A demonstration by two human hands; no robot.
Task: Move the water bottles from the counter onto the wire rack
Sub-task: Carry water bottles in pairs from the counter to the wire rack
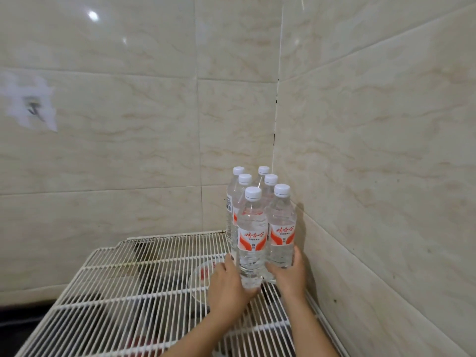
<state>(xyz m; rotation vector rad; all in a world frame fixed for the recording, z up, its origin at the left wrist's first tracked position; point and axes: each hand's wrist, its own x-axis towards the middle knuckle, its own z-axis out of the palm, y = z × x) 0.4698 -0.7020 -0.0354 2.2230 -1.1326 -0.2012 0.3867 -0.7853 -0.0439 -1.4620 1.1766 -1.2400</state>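
Beige tiled walls (128,137), wall hook (34,110)

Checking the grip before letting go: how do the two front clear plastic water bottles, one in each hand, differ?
The front-left clear bottle is nearer the camera, with its base hidden by the left hand; the front-right clear bottle sits further back, nearer the tiled wall, with the right hand low on it. Both are upright, white-capped and red-labelled, over the white wire rack.

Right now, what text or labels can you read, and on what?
"娃哈哈" in red on the front-left bottle's label.
"娃哈哈" in red on the front-right bottle's label.
Smaller print under both: too small to read.
Barcode panel on the back-left bottle: unreadable.
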